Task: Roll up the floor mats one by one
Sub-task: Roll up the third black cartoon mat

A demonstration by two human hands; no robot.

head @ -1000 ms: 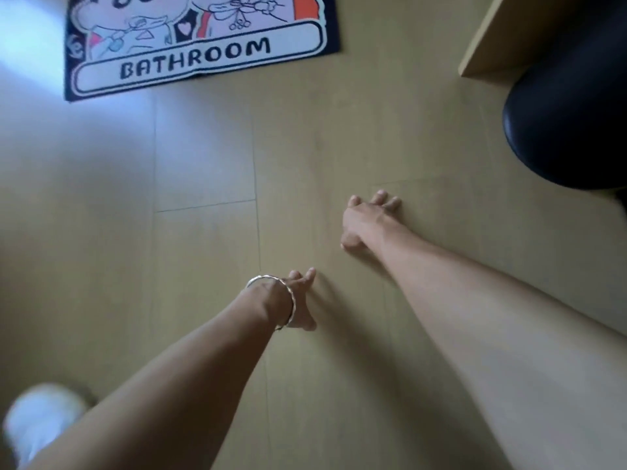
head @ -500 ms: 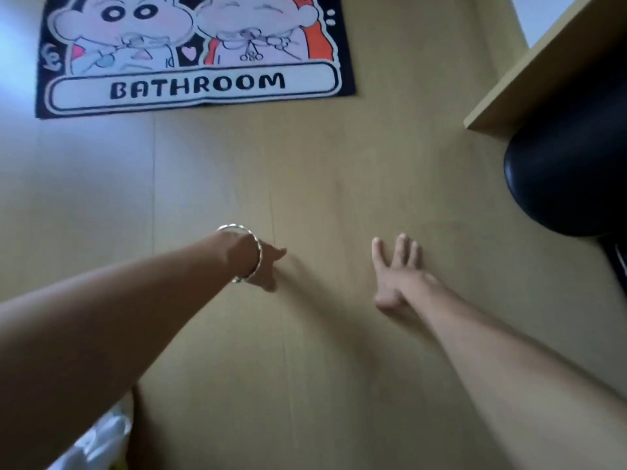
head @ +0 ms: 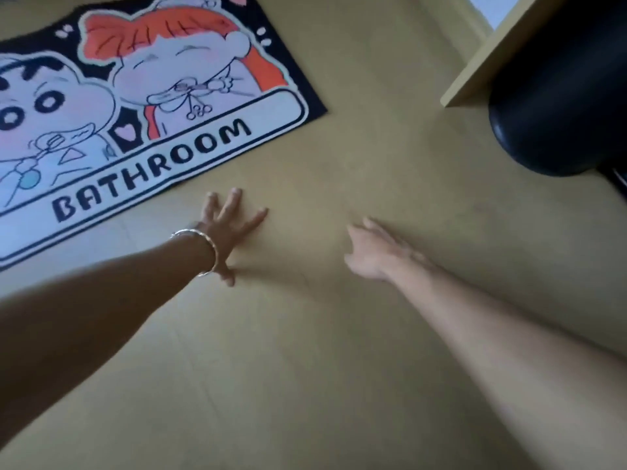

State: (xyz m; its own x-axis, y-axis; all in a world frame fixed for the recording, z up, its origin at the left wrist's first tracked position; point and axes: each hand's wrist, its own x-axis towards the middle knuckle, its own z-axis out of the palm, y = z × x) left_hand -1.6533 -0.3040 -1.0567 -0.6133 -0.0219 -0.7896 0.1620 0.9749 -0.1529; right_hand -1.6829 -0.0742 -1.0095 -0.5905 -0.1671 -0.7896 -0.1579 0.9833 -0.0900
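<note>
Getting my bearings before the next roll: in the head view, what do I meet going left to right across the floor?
bathroom mat → left hand → right hand → black seat. Neither hand touches the mat.

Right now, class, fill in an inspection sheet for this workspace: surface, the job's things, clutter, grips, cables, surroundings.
Surface: pale wood-look floor.
Job's things: one BATHROOM mat, lying flat and unrolled, partly out of frame.
Clutter: nothing seen.
Grips: left hand, bracelet on the wrist, fingers spread, just short of the mat; right hand open, blurred, holding nothing.
Cables: nothing seen.
Surroundings: black rounded seat and light wooden edge, upper right.
</note>
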